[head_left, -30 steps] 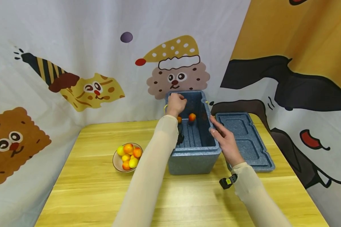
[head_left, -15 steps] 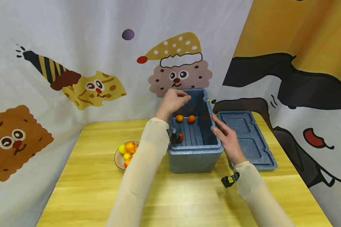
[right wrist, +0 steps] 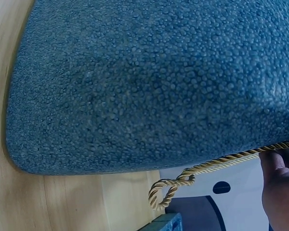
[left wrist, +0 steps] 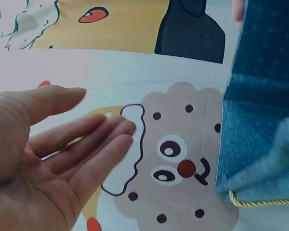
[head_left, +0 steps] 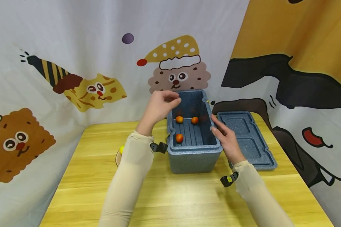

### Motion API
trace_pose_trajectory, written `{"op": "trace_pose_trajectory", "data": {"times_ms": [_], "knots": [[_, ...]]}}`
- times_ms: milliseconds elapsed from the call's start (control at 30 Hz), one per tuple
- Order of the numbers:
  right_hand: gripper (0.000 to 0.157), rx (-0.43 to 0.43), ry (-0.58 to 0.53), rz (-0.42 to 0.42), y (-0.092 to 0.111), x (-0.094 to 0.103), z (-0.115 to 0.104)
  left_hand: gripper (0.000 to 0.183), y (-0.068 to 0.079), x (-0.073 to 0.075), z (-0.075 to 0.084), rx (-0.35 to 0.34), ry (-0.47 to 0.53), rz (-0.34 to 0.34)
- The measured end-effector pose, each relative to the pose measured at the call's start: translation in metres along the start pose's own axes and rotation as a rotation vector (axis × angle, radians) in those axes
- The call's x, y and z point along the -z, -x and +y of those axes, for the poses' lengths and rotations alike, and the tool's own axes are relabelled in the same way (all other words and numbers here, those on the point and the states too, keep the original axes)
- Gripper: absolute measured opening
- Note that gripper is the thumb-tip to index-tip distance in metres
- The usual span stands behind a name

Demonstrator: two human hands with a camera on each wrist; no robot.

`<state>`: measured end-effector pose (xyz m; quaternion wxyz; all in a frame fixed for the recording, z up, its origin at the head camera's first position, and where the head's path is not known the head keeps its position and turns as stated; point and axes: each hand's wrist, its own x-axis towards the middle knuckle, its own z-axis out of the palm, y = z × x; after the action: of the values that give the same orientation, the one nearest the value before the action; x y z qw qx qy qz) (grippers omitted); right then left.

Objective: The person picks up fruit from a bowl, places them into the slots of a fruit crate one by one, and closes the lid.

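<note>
A grey-blue foam box point(head_left: 194, 164) stands lidless on the table, with three small round orange-red fruits inside: one fruit point(head_left: 179, 138) near the front left, a second point(head_left: 179, 119) and a third point(head_left: 194, 120) farther back. My left hand point(head_left: 160, 108) hovers at the box's left rim, fingers loosely bent and apart from the thumb. In the left wrist view that hand point(left wrist: 58, 149) holds nothing. My right hand point(head_left: 227, 140) touches the right rim with its fingers extended. In the right wrist view its fingers point(right wrist: 274, 163) lie beside the yellow rope point(right wrist: 221, 163) along the box.
The box's lid point(head_left: 247, 142) lies on the table to the right of the box. On the left, a bowl point(head_left: 118, 158) is mostly hidden behind my left sleeve, with a bit of yellow fruit point(head_left: 122, 149) showing. A cartoon-printed curtain point(head_left: 102, 47) hangs behind the table point(head_left: 187, 198).
My left hand has moved left and back toward me, from over the box to its left rim. The front-left fruit is now uncovered. My right hand stays at the right rim.
</note>
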<state>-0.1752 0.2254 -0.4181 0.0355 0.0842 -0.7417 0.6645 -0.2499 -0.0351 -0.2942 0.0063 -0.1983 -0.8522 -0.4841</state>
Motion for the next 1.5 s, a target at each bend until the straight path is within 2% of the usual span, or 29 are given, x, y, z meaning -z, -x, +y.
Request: {"op": "trace_pose_trajectory", "data": {"times_ms": [167, 400, 567, 833, 1000, 1133, 1367, 1500], "knots": [[0.05, -0.007, 0.008, 0.001, 0.001, 0.0, 0.001, 0.024, 0.021, 0.004, -0.014, -0.109, 0.081, 0.077], [0.05, 0.017, -0.006, -0.005, 0.0, 0.0, 0.003, 0.023, 0.051, 0.006, -0.035, -0.274, 0.267, 0.226], [0.05, 0.029, -0.013, -0.004, 0.0, 0.002, 0.004, 0.025, 0.066, 0.005, -0.053, -0.34, 0.367, 0.28], [0.051, 0.029, -0.008, -0.011, -0.001, 0.001, 0.005, 0.031, 0.089, 0.007, -0.079, -0.32, 0.385, 0.34], [0.049, 0.055, -0.029, 0.001, -0.005, 0.004, 0.02, 0.041, 0.105, 0.006, -0.098, -0.336, 0.374, 0.391], [0.048, 0.064, -0.031, 0.006, -0.007, 0.006, 0.031, 0.039, 0.123, 0.005, -0.112, -0.324, 0.36, 0.438], [0.049, 0.065, -0.045, 0.004, -0.007, 0.006, 0.035, 0.03, 0.153, 0.006, -0.127, -0.227, 0.246, 0.482], [0.049, 0.065, -0.051, 0.011, -0.008, 0.006, 0.035, 0.031, 0.161, 0.0, -0.153, -0.184, 0.151, 0.498]]}}
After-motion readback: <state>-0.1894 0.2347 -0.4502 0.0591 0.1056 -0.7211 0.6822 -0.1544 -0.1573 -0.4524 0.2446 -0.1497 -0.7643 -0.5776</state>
